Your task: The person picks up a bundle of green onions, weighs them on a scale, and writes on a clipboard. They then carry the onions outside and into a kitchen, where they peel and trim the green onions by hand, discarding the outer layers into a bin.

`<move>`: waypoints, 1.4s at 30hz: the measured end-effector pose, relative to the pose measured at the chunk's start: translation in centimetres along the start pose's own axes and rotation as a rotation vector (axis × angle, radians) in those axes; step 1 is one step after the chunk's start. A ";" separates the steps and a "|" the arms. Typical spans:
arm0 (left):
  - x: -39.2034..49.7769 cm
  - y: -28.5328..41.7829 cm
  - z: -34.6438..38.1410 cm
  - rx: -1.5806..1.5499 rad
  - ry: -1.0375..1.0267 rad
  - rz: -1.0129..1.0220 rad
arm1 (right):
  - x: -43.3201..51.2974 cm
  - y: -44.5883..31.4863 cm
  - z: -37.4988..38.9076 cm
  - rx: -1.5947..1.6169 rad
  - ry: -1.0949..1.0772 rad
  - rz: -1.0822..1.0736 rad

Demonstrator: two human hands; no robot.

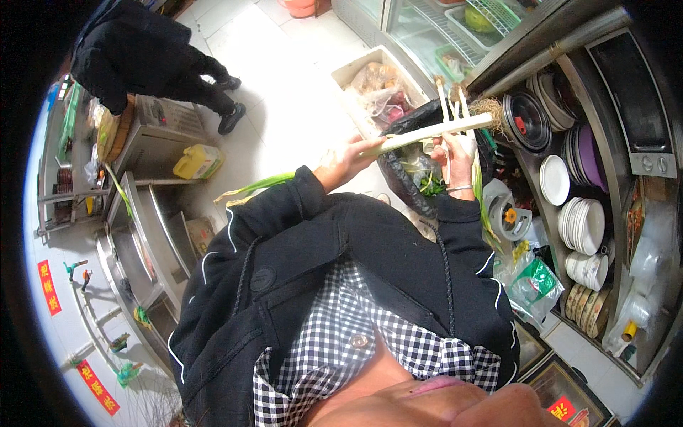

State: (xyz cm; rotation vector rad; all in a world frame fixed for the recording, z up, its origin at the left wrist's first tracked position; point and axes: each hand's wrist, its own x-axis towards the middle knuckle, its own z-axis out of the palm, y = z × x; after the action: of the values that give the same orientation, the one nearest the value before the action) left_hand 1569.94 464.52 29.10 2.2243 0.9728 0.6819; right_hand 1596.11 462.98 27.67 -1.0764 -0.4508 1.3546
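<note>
My left hand (349, 159) grips a thick leek-like green onion (437, 132) along its pale stalk, and its roots point to the right. Green leaves (261, 187) trail out past my left forearm. Two or so thinner green onions (444, 101) stand roots-up in my right hand (458, 157), with their leaves hanging beside my right sleeve. The thick stalk crosses over the thin ones just above my right fingers; whether those fingers also touch it, I cannot tell. Beneath both hands gapes a black plastic bag (394, 179) holding green scraps and clear plastic.
A white box (347, 80) with bagged produce sits beyond the bag, near a glass-fronted cabinet (411, 40). Shelves of plates (581, 227) line the right. At upper left, a person (133, 58) in dark clothes stands by a steel counter (165, 117). A yellow jug (198, 161) stands nearby.
</note>
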 end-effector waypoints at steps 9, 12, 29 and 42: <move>-0.1 0.0 0.1 0.069 -0.011 0.055 | 0.4 0.4 -1.3 0.013 0.103 0.087; 0.0 -0.1 0.0 0.036 -0.024 0.050 | 0.8 0.9 -1.8 -0.046 0.090 -0.051; 0.0 0.3 0.6 0.067 -0.020 -0.052 | 0.1 1.4 0.8 -0.083 0.233 0.037; 0.3 -1.2 0.8 -0.188 0.037 -0.087 | 0.8 2.0 -0.2 0.022 0.090 -0.075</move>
State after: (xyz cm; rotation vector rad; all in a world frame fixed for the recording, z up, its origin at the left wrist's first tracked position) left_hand 1570.12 465.16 27.74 2.0011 0.9759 0.7458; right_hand 1595.31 463.35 25.73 -1.0872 -0.4049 1.2371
